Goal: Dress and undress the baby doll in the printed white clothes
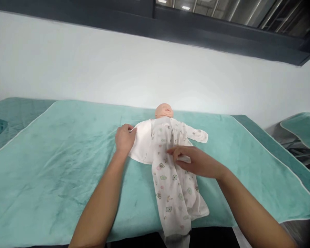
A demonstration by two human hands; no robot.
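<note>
A baby doll (164,110) lies on its back, head toward the wall, in a white baby gown (167,179) printed with small green and pink figures. The gown's front is folded open on the left, showing its plain white inside. My left hand (125,138) is closed on the outer edge of that opened flap, thumb and fingers pinched together. Over the middle of the gown is my right hand (193,160), index finger stretched out at the cloth and thumb apart from it. Whether that fingertip presses the cloth I cannot tell. One sleeve (197,134) lies spread to the right.
A light green blanket (67,165) with pale edging covers the table. A white wall (93,65) rises behind it, with a dark window frame (222,41) above. At the right stands another green-covered surface (305,129). The gown's hem hangs over the near edge.
</note>
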